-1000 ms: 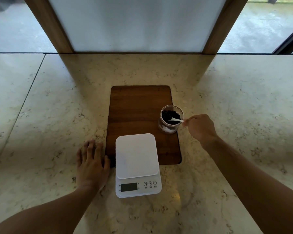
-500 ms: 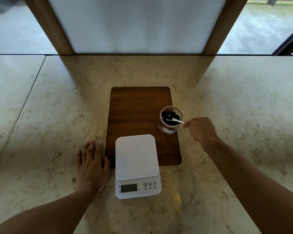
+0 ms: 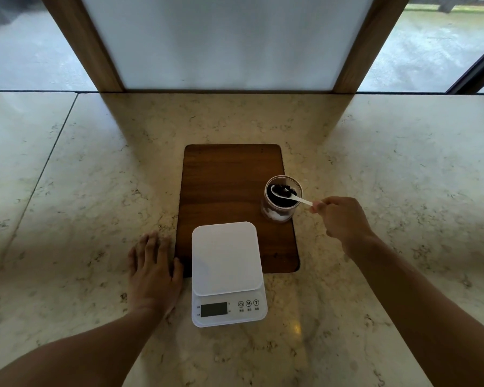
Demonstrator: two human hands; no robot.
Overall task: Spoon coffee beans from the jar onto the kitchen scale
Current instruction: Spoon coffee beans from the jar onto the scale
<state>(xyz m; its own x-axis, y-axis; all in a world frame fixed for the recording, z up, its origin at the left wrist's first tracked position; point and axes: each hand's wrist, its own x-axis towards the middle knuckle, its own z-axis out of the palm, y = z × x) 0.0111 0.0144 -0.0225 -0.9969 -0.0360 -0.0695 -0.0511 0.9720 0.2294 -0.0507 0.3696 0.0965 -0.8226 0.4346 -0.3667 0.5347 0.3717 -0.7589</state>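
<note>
A small glass jar (image 3: 278,213) of dark coffee beans stands on the right side of a wooden board (image 3: 229,185). My right hand (image 3: 344,222) pinches the handle of a white spoon (image 3: 296,199), whose bowl sits at the jar's mouth with several beans in it. The white kitchen scale (image 3: 226,258) lies at the board's near edge, its platform bare and its display dark. My left hand (image 3: 151,272) rests flat on the counter, just left of the scale, fingers apart.
The marble counter (image 3: 81,191) runs wide on both sides. A frosted panel with wooden posts (image 3: 358,51) stands at the back edge, with windows on either side of it.
The spoon's bowl has come up from among the beans to the jar's mouth, loaded with beans. My right hand shifted slightly. The left hand has stayed still.
</note>
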